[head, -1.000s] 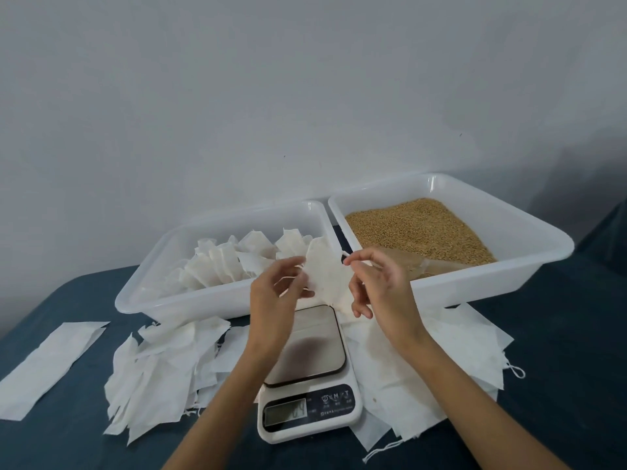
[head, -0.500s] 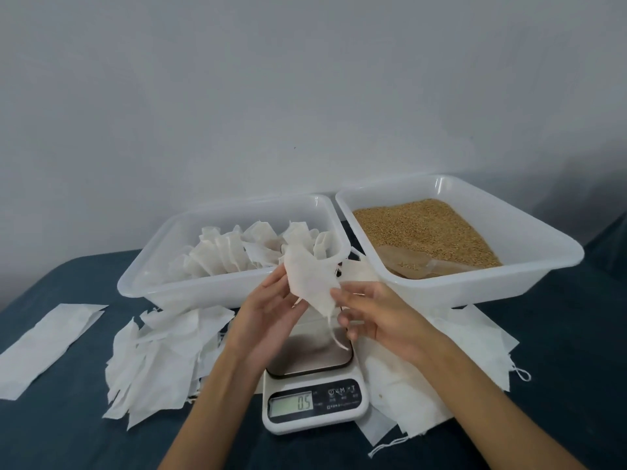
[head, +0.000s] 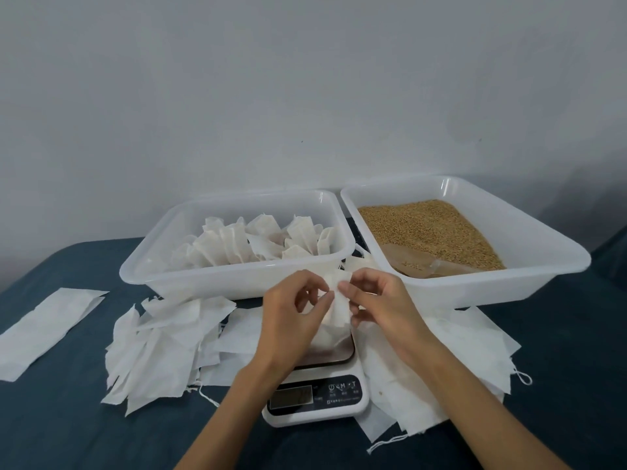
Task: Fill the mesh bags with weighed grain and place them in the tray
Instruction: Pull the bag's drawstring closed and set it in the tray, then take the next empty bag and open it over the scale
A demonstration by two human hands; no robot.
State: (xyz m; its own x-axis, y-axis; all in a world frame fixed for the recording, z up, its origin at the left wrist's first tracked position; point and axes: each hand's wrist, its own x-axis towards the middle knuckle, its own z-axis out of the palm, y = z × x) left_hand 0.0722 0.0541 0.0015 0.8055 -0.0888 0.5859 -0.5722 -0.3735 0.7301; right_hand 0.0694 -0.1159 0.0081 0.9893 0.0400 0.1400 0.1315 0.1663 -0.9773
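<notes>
Mesh bag [head: 334, 313] is pinched at its top by left hand [head: 291, 320] and right hand [head: 383, 310], fingers curled, over scale [head: 319, 391] at the bench's near edge

Both hands, left hand [head: 288, 317] and right hand [head: 383, 310], sit over the scale [head: 315, 398], pinching one mesh bag [head: 334, 313] between them.

Directly beyond the left hand: near wall of the tray of bags [head: 210, 283], a raised barrier; entry only from above, and filled bags [head: 258, 242] crowd its middle and right.

Beyond the right hand: near wall of the grain tray [head: 492, 283], close to the knuckles. Scoop [head: 417, 262] lies in its near corner.

Left of the left hand: loose pile of empty bags [head: 163, 344] on the cloth [head: 68, 418]; flat, passable over.

Right of the right hand: flat sheets [head: 468, 361], low.

Above both trays, open air to the wall [head: 305, 96].
</notes>
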